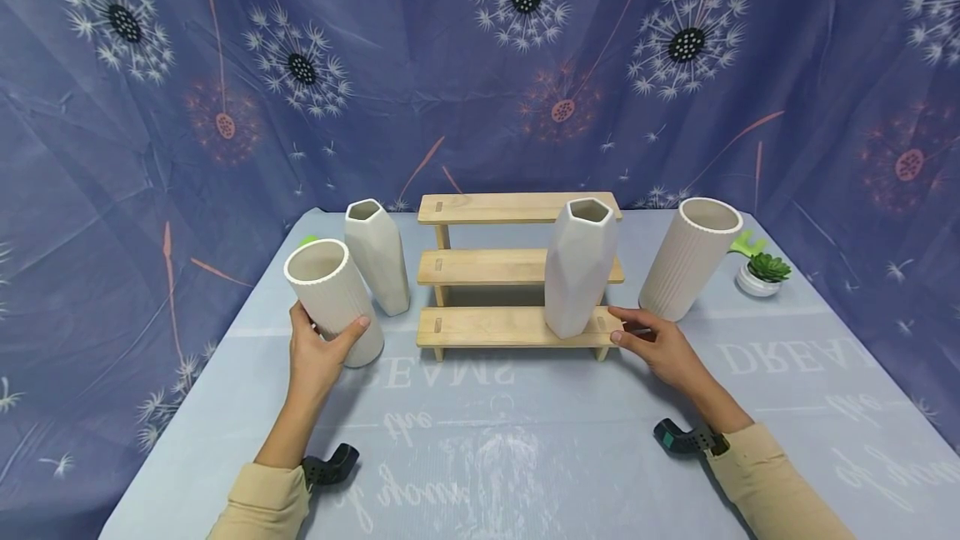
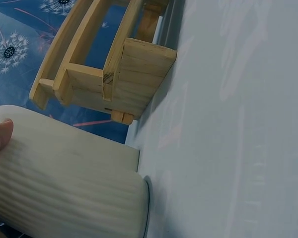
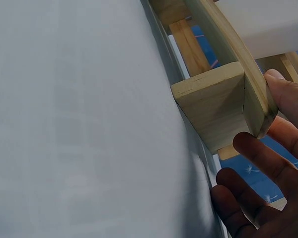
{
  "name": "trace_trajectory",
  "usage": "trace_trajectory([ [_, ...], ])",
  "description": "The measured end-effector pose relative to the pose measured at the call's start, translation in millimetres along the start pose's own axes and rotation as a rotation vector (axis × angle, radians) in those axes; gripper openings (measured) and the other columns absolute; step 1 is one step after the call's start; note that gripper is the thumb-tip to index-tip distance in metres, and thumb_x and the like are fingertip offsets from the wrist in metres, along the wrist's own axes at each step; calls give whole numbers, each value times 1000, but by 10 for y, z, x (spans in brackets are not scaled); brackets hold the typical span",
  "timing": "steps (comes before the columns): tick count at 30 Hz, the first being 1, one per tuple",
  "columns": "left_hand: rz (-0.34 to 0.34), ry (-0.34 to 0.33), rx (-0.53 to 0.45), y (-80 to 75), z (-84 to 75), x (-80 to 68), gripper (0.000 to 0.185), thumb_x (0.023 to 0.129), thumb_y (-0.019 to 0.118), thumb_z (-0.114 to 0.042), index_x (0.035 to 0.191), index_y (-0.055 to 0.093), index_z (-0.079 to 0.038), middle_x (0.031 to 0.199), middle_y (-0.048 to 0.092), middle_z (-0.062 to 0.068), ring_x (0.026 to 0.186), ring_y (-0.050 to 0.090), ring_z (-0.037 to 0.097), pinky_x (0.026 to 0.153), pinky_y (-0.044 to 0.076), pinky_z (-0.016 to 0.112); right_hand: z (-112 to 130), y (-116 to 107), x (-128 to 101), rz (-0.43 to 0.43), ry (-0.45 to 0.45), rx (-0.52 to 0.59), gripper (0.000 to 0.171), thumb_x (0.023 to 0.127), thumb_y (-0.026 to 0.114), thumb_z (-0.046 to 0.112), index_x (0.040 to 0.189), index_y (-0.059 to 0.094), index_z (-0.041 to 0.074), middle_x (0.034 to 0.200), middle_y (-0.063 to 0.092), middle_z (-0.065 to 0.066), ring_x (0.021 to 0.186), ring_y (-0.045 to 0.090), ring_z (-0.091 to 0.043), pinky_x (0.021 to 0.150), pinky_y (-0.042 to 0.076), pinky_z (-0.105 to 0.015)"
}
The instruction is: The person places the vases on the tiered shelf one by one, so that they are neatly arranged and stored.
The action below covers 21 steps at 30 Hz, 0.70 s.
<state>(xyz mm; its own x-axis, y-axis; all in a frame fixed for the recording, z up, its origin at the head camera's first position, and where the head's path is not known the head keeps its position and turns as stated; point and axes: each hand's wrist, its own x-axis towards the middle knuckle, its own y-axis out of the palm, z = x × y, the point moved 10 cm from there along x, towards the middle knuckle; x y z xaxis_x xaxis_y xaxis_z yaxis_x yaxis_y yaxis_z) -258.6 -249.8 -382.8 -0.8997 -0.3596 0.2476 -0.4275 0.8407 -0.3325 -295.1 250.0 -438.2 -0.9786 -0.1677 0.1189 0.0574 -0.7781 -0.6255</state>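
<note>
While my left hand (image 1: 318,350) wraps its fingers around the ribbed vase (image 1: 333,300) on the surface at nine o'clock of the wooden rack (image 1: 517,273), my right hand (image 1: 660,350), fingers relaxed, touches its bottom step, where only one faceted vase (image 1: 579,275) stands so far.

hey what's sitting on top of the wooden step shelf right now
One faceted white vase stands on the shelf's bottom step, near its right end. The middle and top steps show nothing on them, though the vase hides part of both.
</note>
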Motion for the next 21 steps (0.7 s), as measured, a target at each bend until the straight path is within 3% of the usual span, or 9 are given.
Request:
trace_trajectory([
  [21,-65,3,-1,-50,11,6,82,72,81,-20,139,36,-6,130,50,18,117,47,31,99,34,50,12,-10,-7,-16,-24,8,48,89,64,34,133,55,16,128,59,-10,96,51,11,81,48,-19],
])
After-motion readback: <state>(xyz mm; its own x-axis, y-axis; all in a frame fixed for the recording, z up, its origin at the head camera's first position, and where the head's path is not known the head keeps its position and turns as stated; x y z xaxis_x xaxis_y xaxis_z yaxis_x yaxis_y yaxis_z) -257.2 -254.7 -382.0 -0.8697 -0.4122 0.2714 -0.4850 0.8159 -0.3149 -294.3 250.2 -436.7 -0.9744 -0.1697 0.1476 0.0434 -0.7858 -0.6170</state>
